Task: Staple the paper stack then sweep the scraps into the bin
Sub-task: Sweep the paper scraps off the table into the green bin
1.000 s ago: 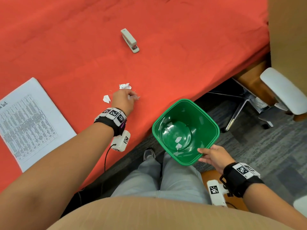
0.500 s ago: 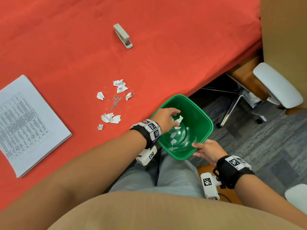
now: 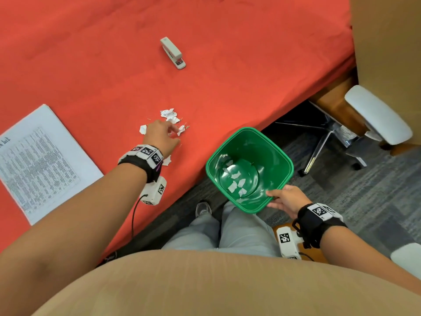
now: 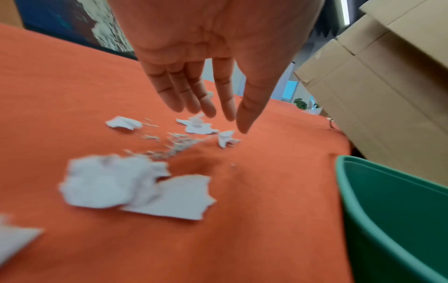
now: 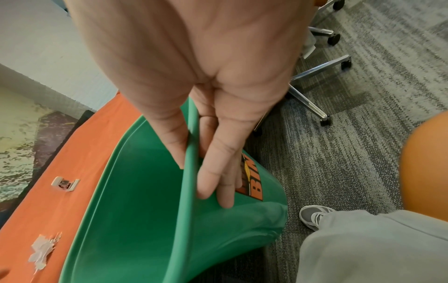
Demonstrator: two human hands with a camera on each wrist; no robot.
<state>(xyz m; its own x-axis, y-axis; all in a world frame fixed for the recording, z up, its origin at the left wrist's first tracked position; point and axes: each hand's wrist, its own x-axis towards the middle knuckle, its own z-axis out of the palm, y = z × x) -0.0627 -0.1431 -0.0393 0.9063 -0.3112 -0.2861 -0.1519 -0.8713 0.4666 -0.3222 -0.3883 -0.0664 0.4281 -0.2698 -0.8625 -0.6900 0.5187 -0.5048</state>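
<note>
Left hand (image 3: 160, 136): centre-left of the head view, palm down over the red tablecloth (image 3: 227, 92), fingers (image 4: 194, 95) straight and loosely spread, holding nothing; tips just above the scraps.

Scraps (image 3: 169, 115): torn white paper bits and fine shreds scattered on the cloth around and beyond the left hand, one piece by the wrist; in the left wrist view two larger pieces (image 4: 135, 187) lie in the lower left of the frame. More scraps lie on the bin's floor (image 3: 235, 181).

Bin (image 3: 282, 156): green, square-mouthed, held below the table edge at centre-right of the head view, mouth tilted up.

Right hand (image 3: 287, 198): lower right of the head view, pinching the bin's near rim, thumb inside and fingers (image 5: 218, 162) outside on the wall.

Stapler (image 3: 173, 53): grey, upper centre, lying on the cloth well apart from the scraps.

Paper stack (image 3: 38, 160): printed sheets at the left edge, flat on the cloth.

Office chair (image 3: 376, 115): right side, on grey carpet.
</note>
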